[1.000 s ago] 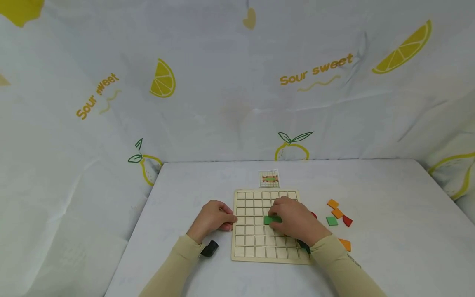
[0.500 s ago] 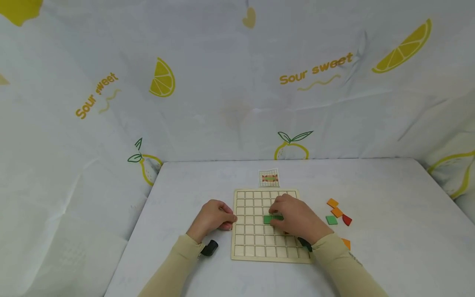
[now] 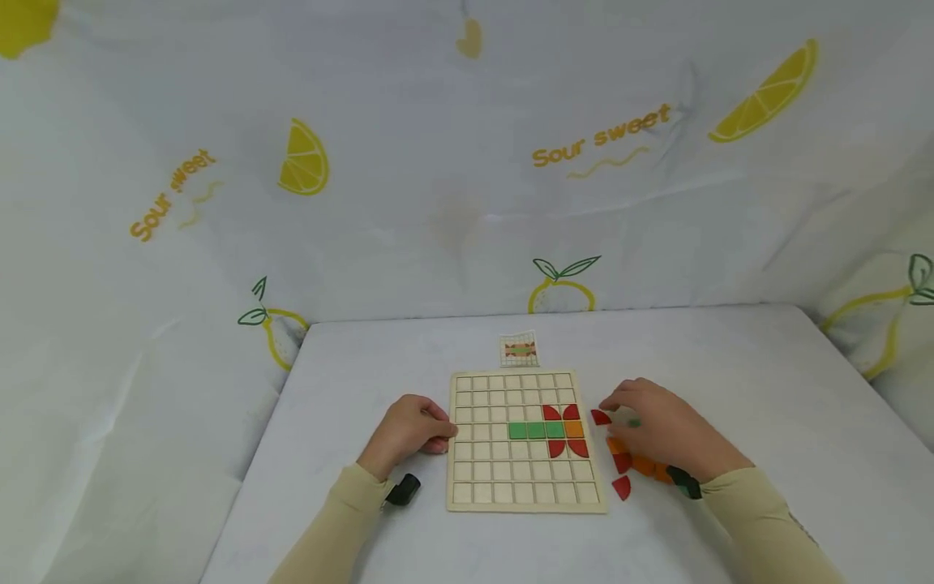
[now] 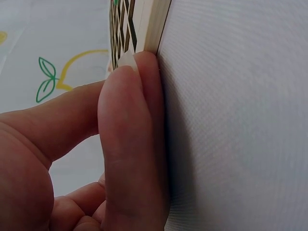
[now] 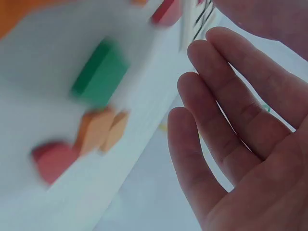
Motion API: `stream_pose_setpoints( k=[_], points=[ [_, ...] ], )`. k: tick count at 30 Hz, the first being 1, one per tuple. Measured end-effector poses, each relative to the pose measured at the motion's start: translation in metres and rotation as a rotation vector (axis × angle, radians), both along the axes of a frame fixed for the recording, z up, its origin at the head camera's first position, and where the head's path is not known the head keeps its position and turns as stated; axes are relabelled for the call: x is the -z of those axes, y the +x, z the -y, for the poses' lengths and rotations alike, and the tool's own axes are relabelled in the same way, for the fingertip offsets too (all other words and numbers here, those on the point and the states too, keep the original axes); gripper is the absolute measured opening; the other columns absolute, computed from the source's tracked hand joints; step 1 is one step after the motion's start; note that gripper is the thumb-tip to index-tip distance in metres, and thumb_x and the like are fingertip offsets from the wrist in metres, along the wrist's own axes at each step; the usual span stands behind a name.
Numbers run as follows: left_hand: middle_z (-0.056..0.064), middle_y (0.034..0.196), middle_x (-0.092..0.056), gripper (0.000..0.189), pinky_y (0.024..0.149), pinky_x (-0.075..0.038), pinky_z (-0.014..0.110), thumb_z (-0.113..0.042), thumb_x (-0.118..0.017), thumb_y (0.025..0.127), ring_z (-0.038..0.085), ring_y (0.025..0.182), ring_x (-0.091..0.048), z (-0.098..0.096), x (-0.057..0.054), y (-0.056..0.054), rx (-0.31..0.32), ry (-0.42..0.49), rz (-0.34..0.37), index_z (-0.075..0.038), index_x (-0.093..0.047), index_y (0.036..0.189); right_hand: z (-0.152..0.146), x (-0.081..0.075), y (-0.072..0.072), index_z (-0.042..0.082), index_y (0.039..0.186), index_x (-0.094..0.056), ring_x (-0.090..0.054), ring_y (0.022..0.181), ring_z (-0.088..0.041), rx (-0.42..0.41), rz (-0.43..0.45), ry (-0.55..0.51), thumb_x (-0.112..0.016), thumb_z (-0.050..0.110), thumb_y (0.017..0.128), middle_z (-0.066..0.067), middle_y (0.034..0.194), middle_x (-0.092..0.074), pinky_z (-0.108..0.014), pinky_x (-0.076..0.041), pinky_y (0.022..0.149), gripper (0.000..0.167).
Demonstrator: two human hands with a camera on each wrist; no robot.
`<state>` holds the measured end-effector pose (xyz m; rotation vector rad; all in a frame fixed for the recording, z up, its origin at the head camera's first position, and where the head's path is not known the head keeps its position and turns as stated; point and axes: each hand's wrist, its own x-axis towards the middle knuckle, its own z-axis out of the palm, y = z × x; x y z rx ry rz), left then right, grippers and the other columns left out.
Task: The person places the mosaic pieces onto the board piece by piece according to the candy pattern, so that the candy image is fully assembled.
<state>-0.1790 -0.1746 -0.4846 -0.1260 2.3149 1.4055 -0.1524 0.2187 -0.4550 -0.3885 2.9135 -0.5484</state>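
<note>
A pale wooden grid board (image 3: pixel 481 470) lies flat on the white table. My left hand (image 3: pixel 409 426) pinches its left edge between thumb and finger, close up in the left wrist view. On the grid, a row of green squares (image 3: pixel 536 430) ends at an orange square (image 3: pixel 573 429), with red fan-shaped tiles (image 3: pixel 557 448) above and below. My right hand (image 3: pixel 660 426) hovers over loose tiles right of the board. In the right wrist view its fingers (image 5: pixel 231 103) are nearly straight and hold nothing visible. A loose red tile (image 3: pixel 601 417) lies near its fingertips.
A small pattern card (image 3: pixel 520 350) lies beyond the board's far edge. More loose tiles show in the right wrist view: a green square (image 5: pixel 101 72), orange pieces (image 5: pixel 94 130) and a red one (image 5: pixel 55 159). A white printed cloth (image 3: pixel 438 203) hangs behind the table.
My right hand has left the green tiles on the board and moved right, over the loose tiles. The left hand stays on the board's edge. The head view has shifted slightly.
</note>
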Motion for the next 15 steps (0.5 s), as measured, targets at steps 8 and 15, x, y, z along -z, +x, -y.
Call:
stream_pose_setpoints(
  k=[8,15],
  points=[
    [0.006,0.082,-0.079,0.022,0.065,-0.063,0.025,-0.014,-0.088,0.088,0.009,0.065,-0.073,0.003,0.001,-0.001,0.0,-0.009,0.002,-0.004,-0.074,0.102,-0.039,0.002,0.005,0.01,0.112,-0.081,-0.059,0.091,-0.018,-0.001,0.002,0.009,-0.087,0.015,0.088,0.002,0.101,-0.07,-0.032,-0.058,0.077,0.025],
    [0.007,0.082,-0.079,0.022,0.065,-0.064,0.025,-0.014,-0.088,0.089,0.009,0.065,-0.073,0.001,0.002,-0.001,0.009,0.015,0.002,-0.003,-0.074,0.102,-0.049,0.009,0.007,0.012,0.108,-0.081,-0.054,0.087,-0.015,0.008,0.004,0.018,-0.083,0.011,0.088,0.005,0.095,-0.065,-0.026,-0.051,0.071,0.021]
  ],
)
